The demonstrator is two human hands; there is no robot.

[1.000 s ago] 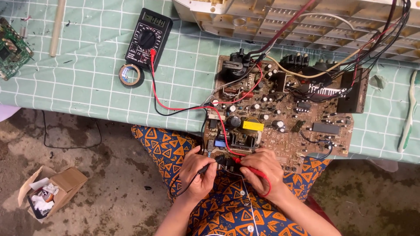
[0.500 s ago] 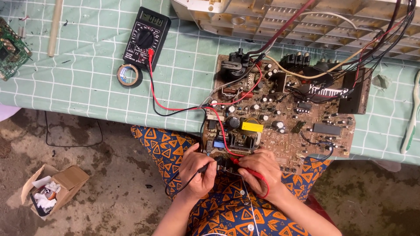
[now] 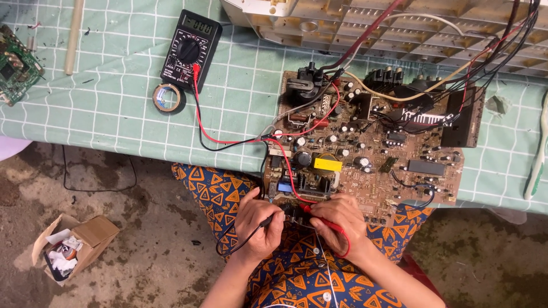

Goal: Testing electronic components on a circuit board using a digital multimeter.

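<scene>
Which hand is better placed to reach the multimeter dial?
Left. The left hand, holding the black probe, sits on the multimeter's side of the circuit board; the right hand, holding the red probe, would have to cross over it.

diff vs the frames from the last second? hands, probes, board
Almost nothing changed. The left hand keeps its grip on the thin black test probe, and the right hand on the red test probe; both tips stay at the near edge of the brown circuit board. The black multimeter and tape roll lie where they were.
</scene>
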